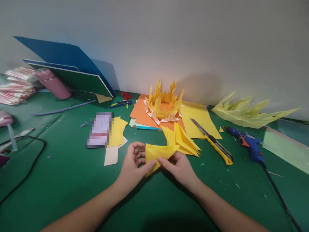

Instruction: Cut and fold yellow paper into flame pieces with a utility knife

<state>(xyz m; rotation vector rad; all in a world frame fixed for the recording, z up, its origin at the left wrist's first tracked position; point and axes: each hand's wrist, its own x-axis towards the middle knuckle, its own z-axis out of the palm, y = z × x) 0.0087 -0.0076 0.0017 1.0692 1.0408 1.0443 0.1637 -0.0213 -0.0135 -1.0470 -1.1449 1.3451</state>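
A partly folded sheet of yellow paper is held between my two hands above the green table. My left hand grips its left side, thumb in front and fingers behind. On the right part, my right hand pinches it with the thumb on the front face; its other fingers are mostly hidden behind. Just beyond the right hand lie several folded yellow paper pieces with pointed ends. Farther back stands a ring of folded yellow paper points with pale pink pieces round its base, resting on orange paper.
To the right lie a yellow utility knife, a blue glue gun with its cord, and a pale yellow folded paper piece. A blurred-out lilac item and yellow slips are left. A pink bottle leans against boards.
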